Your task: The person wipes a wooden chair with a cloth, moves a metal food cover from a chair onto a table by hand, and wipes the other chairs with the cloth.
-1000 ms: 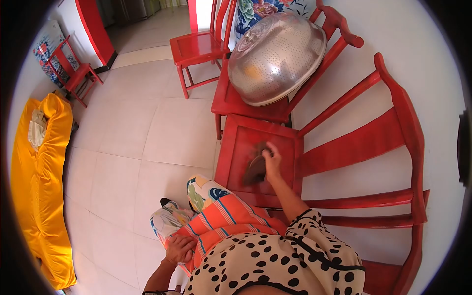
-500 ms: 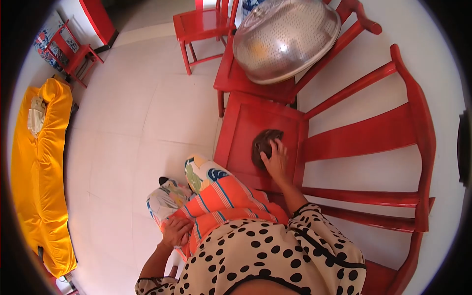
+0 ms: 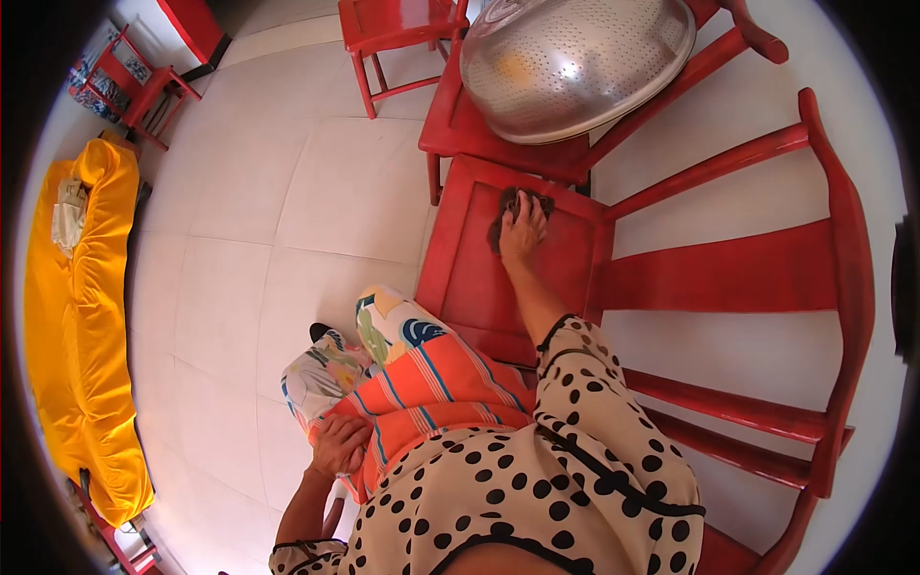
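My right hand (image 3: 524, 228) presses a crumpled dark brown cloth (image 3: 508, 203) onto the far part of a red wooden chair seat (image 3: 474, 259). Its fingers curl over the cloth, and part of the cloth is hidden under them. My left hand (image 3: 342, 445) rests on my thigh, over an orange striped apron (image 3: 426, 383), with its fingers laid on the fabric and nothing held.
A large perforated metal colander (image 3: 575, 72) lies bottom-up on the neighbouring red chair (image 3: 455, 120). The chair's slatted back (image 3: 728, 273) stands to the right. Another red chair (image 3: 398, 24) is farther ahead. A yellow-draped long piece (image 3: 86, 355) runs along the left, across the tiled floor (image 3: 225, 287).
My right hand has slid forward with the brown cloth, from mid-seat to the seat's far part. My left hand stays on my thigh. The view has shifted slightly.
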Demonstrator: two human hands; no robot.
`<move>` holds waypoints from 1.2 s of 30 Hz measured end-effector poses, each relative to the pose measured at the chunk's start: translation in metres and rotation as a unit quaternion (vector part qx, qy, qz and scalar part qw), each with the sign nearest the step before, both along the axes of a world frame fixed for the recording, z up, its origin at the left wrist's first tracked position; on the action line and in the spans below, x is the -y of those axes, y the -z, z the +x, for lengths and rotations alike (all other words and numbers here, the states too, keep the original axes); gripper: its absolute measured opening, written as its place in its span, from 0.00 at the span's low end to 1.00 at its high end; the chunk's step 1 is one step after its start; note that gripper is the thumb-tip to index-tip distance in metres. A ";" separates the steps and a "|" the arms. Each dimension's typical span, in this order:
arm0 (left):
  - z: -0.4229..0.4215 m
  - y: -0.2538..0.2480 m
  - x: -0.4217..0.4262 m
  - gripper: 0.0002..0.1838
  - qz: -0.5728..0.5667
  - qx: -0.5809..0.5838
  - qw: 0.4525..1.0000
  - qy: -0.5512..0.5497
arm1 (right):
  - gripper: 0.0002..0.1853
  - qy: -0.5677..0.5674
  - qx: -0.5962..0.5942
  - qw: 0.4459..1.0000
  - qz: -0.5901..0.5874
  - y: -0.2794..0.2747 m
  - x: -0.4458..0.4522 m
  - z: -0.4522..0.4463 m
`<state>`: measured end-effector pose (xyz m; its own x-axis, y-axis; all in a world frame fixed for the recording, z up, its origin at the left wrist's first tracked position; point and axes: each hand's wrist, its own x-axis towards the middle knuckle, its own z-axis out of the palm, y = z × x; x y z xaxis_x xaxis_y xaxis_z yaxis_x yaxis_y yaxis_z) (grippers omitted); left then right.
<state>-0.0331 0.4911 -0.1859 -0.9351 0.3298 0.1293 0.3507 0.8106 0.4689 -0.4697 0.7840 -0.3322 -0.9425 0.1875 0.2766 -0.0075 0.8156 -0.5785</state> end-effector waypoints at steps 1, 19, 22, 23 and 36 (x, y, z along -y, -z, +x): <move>-0.002 -0.001 0.001 0.17 -0.004 -0.001 1.000 -0.001 | 0.30 0.039 0.003 0.999 -0.029 0.000 0.014 -0.003; -0.122 -0.013 -0.054 0.10 0.168 0.010 0.981 -0.098 | 0.31 -0.350 0.068 0.931 0.074 -0.046 -0.056 0.152; -0.171 -0.008 -0.099 0.09 0.157 -0.057 0.986 -0.007 | 0.30 -0.340 0.124 0.929 0.083 -0.062 -0.049 0.147; -0.183 -0.004 -0.113 0.09 0.149 -0.065 0.987 0.014 | 0.31 -0.331 0.127 0.933 0.055 -0.065 -0.049 0.142; -0.192 0.009 -0.118 0.07 0.182 -0.060 0.980 -0.045 | 0.34 -0.137 -0.007 0.825 -0.548 -0.202 -0.082 -0.028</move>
<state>-0.2249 0.6095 -0.1952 -0.9291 0.1573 0.3348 0.3558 0.6274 0.6926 -0.4980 0.8662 -0.1301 -0.9892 0.1124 0.0942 -0.1183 -0.2318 -0.9655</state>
